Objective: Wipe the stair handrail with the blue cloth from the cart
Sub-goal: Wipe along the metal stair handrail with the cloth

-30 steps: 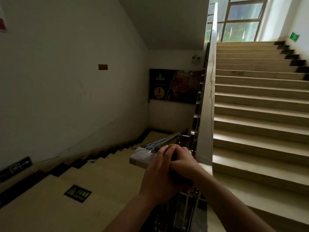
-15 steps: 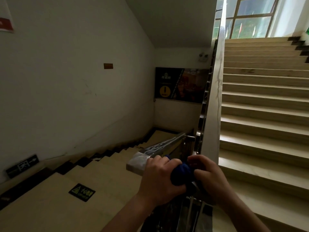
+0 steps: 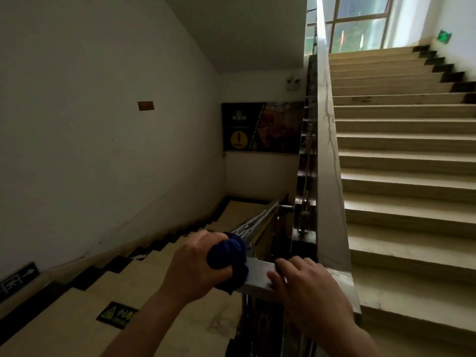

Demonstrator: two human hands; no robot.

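Observation:
My left hand point(image 3: 194, 264) grips a bunched dark blue cloth point(image 3: 229, 261) and holds it against the left end of the short metal handrail section point(image 3: 260, 275) at the landing turn. To the right of the cloth, my right hand point(image 3: 306, 287) rests on the same rail with its fingers spread and relaxed, apart from the cloth. A shiny handrail point(image 3: 253, 224) slopes down along the lower flight just beyond the cloth. The cart is out of view.
A tall stone-faced balustrade point(image 3: 327, 155) rises on the right beside the upward stairs point(image 3: 404, 161). The downward flight point(image 3: 144, 279) drops to the left along a white wall. A dark poster point(image 3: 261, 127) hangs on the far wall. A yellow-green warning sticker point(image 3: 117, 315) lies on a lower step.
My right hand has let go of the cloth and moved right onto the bare rail. My left hand now holds the cloth alone and has slid it left along the rail.

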